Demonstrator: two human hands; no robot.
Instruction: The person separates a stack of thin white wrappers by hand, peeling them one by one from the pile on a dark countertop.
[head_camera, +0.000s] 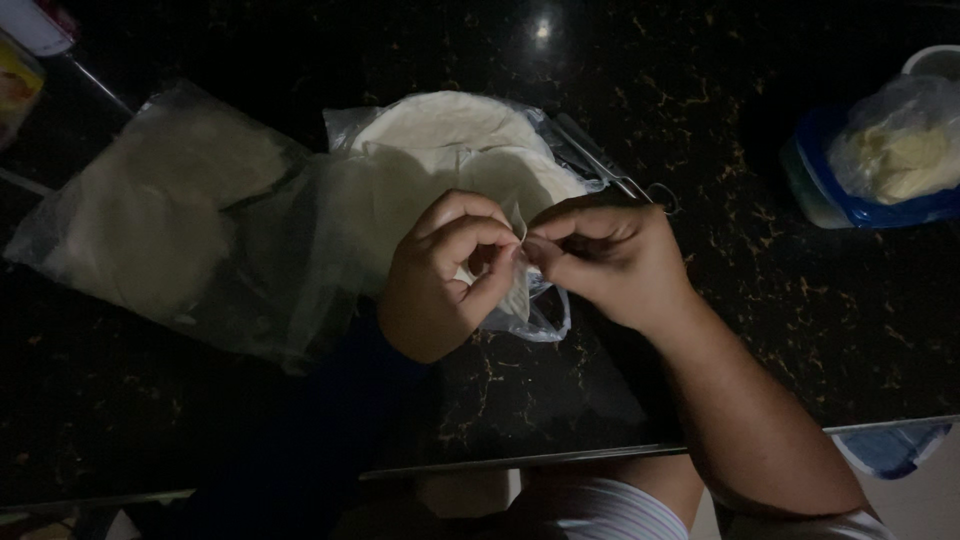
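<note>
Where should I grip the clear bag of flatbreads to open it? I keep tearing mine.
Grip the clear bag at its loose mouth edge, coming from the near side. Both hands do so: left hand and right hand pinch the thin film between thumb and fingers, clear of the flatbreads.

The black stone counter (760, 300) is polished and glossy, flecked with gold veins and catching a bright glint near its far edge. The clear thin plastic bag (530, 310) pinched between both hands is crinkled and shiny, and the pale round flatbreads (440, 130) inside look matt and floury. Toward the counter's left edge, a second clear plastic bag (150, 220) looks filmy and wrinkled.
</note>
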